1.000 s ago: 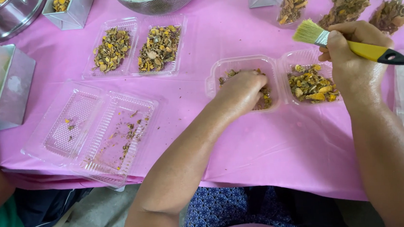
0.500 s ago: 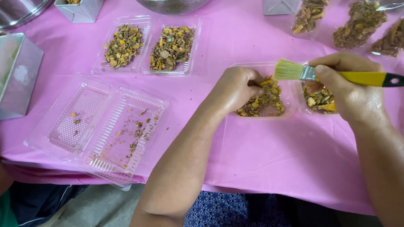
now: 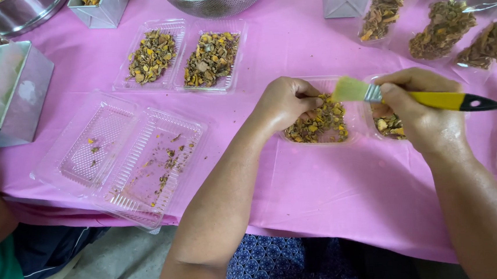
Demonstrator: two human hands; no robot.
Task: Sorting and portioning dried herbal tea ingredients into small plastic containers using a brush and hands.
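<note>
Clear two-well plastic tray (image 3: 350, 139) sits on the pink tablecloth (image 3: 334, 192) directly in front of the person, both wells holding dried, chopped yellow-brown plant bits (image 3: 317, 123).

Left hand (image 3: 284, 102): fingers curled together, tips pinched down into the left well's contents.

Right hand (image 3: 424, 112): closed around a yellow-handled brush (image 3: 414, 96), held level, pale bristles pointing left over the tray, just beside the left fingertips.

Handling, judged: the bits look light, dry and crumbly, so they likely scatter easily and want a gentle pinch. The tray looks thin and flexible; best gripped at its rim, not its walls.

Further out: an open clear tray (image 3: 124, 157) with only crumbs to the left, a filled pair of wells (image 3: 181, 57) beyond it, a metal box (image 3: 6, 95) far left, and bagged material (image 3: 447, 23) at upper right.
</note>
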